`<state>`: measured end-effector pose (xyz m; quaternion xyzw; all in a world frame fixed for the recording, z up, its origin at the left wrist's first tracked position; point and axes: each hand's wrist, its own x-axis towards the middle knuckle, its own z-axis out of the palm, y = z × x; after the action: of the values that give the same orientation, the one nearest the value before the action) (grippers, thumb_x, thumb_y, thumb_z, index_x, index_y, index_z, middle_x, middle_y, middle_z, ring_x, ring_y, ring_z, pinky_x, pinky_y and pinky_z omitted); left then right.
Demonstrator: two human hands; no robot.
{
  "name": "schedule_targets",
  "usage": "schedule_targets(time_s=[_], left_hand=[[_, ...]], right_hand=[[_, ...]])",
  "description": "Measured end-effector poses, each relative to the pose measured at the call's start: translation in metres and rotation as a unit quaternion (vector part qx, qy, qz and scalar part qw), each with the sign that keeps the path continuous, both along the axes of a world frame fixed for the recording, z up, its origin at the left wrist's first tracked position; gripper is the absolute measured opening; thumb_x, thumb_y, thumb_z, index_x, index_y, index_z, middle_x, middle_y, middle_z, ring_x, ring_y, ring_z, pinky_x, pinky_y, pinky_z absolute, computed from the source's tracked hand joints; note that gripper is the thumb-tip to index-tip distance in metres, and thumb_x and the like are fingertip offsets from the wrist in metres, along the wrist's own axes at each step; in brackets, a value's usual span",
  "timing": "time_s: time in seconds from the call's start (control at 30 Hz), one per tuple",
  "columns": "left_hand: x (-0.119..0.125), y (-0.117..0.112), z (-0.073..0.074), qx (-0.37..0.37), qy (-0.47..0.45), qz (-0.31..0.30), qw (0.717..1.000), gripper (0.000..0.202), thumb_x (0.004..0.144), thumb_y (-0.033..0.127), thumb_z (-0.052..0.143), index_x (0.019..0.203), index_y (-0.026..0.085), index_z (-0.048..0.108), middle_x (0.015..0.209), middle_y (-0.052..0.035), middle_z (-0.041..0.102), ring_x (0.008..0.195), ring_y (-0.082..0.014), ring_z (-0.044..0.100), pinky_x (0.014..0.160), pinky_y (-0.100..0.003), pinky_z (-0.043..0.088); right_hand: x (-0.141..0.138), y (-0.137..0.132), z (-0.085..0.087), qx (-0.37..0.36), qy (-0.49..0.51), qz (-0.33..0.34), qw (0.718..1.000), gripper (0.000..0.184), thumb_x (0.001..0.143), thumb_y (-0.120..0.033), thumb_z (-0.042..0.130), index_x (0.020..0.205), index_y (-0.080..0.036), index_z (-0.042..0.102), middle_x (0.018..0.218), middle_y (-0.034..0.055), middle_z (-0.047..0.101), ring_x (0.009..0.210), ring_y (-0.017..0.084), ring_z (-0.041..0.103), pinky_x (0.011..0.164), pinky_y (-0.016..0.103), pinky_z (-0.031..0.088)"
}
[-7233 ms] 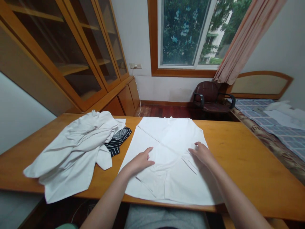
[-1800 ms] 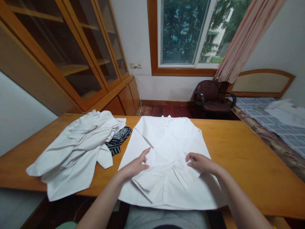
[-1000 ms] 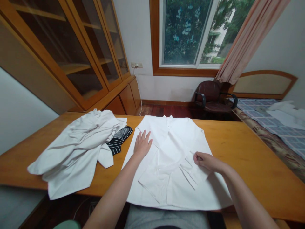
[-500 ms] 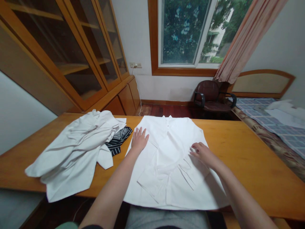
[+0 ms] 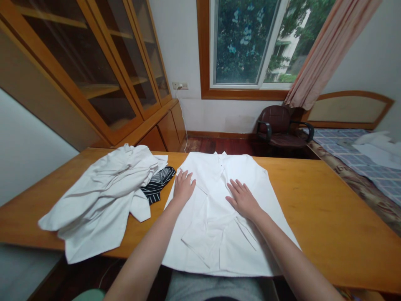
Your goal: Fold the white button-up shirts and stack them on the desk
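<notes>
A white shirt (image 5: 216, 200) lies spread on the wooden table, its collar at the far edge and its sleeves folded inward over the body. My left hand (image 5: 184, 187) rests flat on the shirt's upper left part, fingers spread. Near the middle of the chest, my right hand (image 5: 242, 199) lies open on the fabric with its fingers pointing up and left. The shirt's hem reaches the table's near edge. Neither hand grips any cloth.
On the left of the table (image 5: 322, 217) is a heap of white clothes (image 5: 103, 192), with a black striped cloth (image 5: 158, 184) partly under it. A glass-door cabinet (image 5: 100, 71) stands behind. An office chair (image 5: 278, 125) and a bed (image 5: 360, 142) are beyond the table.
My right hand has moved left from the shirt's right side to the middle of the chest, and its fingers have flattened out. My left hand has stayed in place.
</notes>
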<state>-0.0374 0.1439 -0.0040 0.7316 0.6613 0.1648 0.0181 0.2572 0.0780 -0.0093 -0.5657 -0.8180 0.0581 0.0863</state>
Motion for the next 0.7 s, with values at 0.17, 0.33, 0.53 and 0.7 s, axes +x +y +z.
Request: schedule_targets(time_s=[0.17, 0.33, 0.53, 0.7], left_hand=[[0.016, -0.043, 0.023, -0.063, -0.108, -0.094, 0.988, 0.028, 0.095, 0.037, 0.050, 0.093, 0.019, 0.071, 0.099, -0.0103, 0.067, 0.104, -0.0282, 0.055, 0.095, -0.040, 0.044], [0.020, -0.078, 0.028, -0.226, -0.141, -0.131, 0.955, 0.027, 0.082, 0.046, 0.063, 0.079, 0.020, 0.063, 0.085, -0.0062, 0.064, 0.087, -0.0250, 0.057, 0.076, -0.033, 0.041], [0.000, -0.091, 0.030, -0.314, -0.193, -0.137, 0.919, 0.026, 0.077, 0.042, 0.062, 0.068, 0.020, 0.050, 0.071, 0.0015, 0.053, 0.071, -0.0171, 0.049, 0.063, -0.028, 0.031], [-0.016, -0.096, 0.036, -0.421, -0.277, -0.140, 0.853, 0.030, 0.076, 0.048, 0.064, 0.080, 0.020, 0.053, 0.066, 0.0052, 0.052, 0.063, -0.0150, 0.049, 0.059, -0.026, 0.031]], right_hand=[[0.007, 0.005, 0.002, -0.003, 0.012, -0.010, 1.000, 0.060, 0.102, -0.051, 0.039, 0.153, -0.019, 0.043, 0.163, 0.0106, 0.032, 0.152, 0.033, 0.025, 0.121, 0.052, 0.024], [0.005, 0.011, 0.002, -0.012, 0.022, -0.028, 0.999, 0.058, 0.104, -0.048, 0.035, 0.151, -0.017, 0.046, 0.162, 0.0107, 0.034, 0.151, 0.035, 0.027, 0.121, 0.054, 0.024], [0.005, 0.012, 0.000, -0.013, 0.036, -0.034, 0.999, 0.056, 0.105, -0.047, 0.034, 0.152, -0.020, 0.044, 0.162, 0.0104, 0.036, 0.151, 0.032, 0.028, 0.120, 0.054, 0.026], [0.006, 0.009, 0.000, 0.000, 0.011, -0.024, 1.000, 0.056, 0.104, -0.049, 0.037, 0.153, -0.024, 0.044, 0.164, 0.0100, 0.032, 0.152, 0.034, 0.025, 0.121, 0.054, 0.024]])
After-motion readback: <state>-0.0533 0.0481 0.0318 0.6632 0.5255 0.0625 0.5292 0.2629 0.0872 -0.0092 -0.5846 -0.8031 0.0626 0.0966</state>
